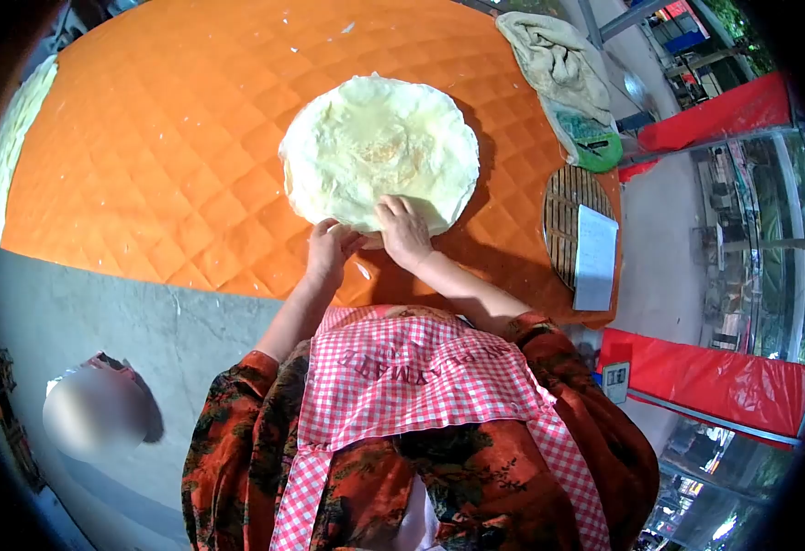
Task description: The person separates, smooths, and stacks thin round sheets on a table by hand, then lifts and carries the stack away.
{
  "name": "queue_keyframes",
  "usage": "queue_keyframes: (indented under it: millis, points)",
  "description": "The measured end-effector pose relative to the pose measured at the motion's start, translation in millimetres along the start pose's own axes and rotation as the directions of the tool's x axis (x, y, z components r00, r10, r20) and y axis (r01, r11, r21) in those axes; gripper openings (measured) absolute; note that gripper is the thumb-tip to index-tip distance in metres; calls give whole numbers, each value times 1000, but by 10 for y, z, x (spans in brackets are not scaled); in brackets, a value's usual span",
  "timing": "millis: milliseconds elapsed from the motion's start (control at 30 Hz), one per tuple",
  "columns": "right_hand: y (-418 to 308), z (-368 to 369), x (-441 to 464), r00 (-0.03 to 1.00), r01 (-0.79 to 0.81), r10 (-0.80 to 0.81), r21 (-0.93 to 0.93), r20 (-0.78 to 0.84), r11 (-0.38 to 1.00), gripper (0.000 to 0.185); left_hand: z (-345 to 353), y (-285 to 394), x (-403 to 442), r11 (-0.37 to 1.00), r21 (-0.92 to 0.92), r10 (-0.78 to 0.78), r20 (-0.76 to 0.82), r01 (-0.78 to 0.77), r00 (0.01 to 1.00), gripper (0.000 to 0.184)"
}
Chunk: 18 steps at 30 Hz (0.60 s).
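Observation:
A stack of large, round, pale flatbreads [380, 138] lies on the orange tablecloth in front of me, with faint brown patches near its middle. At its near edge, my left hand [331, 250] has its fingers pinched on the rim of the flatbread. Just to the right, my right hand [403, 231] is closed over the same rim, fingertips bent on the top sheet and thumb out of sight. The two hands are close together but apart.
An orange quilted tablecloth [164, 165] covers the table. At right are a crumpled cloth [559, 64], a green bag [597, 151], a slatted round board [563, 207] and a white pad [595, 257]. A person [100, 413] is at lower left.

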State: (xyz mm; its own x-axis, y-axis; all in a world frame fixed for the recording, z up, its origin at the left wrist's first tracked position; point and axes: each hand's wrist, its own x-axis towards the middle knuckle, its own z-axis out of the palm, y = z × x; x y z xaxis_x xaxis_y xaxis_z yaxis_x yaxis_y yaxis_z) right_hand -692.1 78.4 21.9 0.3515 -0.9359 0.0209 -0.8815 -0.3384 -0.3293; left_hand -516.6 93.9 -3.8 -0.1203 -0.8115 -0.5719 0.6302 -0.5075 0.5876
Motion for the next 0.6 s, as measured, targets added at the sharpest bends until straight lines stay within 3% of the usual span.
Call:
queue_keyframes:
  millis: [100, 133, 233, 267, 300, 333, 367, 400, 433, 467, 500, 567, 600]
  points:
    - [-106, -99, -126, 992, 49, -51, -21, -118, 999, 54, 119, 142, -146, 1000, -13, -22, 53, 22, 998, 43]
    - [-96, -117, -141, 997, 49, -49, -11, -67, 999, 64, 150, 160, -179, 1000, -23, -12, 52, 13, 999, 43]
    - [40, 67, -105, 990, 47, -52, -44, -128, 998, 53, 264, 179, -267, 999, -41, -4, 81, 8, 997, 43]
    - [30, 16, 20, 991, -3, 7, 30, -135, 1000, 40, 317, 209, -287, 999, -34, -10, 111, 14, 994, 44]
    - [182, 148, 97, 965, 2, 28, 112, -263, 994, 35, 345, 229, -292, 1000, -26, -13, 140, 17, 990, 44]
    - [187, -55, 280, 945, -323, 309, 146, 110, 935, 27, 287, 124, -204, 999, 27, 32, 116, -35, 993, 43]
    - [411, -116, 487, 952, -282, 271, 57, 144, 958, 25, 204, 49, -112, 997, 60, 39, 115, -46, 993, 43]
    - [342, -526, 694, 911, -404, 391, 87, 130, 911, 24, 98, -8, -33, 994, 95, 42, 112, -53, 993, 43]
    - [618, -718, 871, 965, -260, 249, 209, 78, 943, 23, 14, -60, 19, 990, 130, 44, 110, -59, 993, 42]
    - [428, -1198, 898, 984, -144, 150, 64, -93, 987, 23, -25, -95, 56, 994, 82, 62, 110, -71, 992, 41]
    - [122, -1785, 955, 970, -48, 22, -102, -244, 994, 23, -15, -69, 40, 979, 150, 133, 41, -138, 990, 41]
    - [-113, -2244, 904, 943, 55, -90, -118, -320, 991, 24, 5, -17, -22, 923, 292, 284, -82, -249, 955, 41]
    - [-134, -2216, 856, 915, 102, -150, -144, -374, 984, 25, -120, -87, 102, 773, 471, 529, -108, -425, 842, 41]
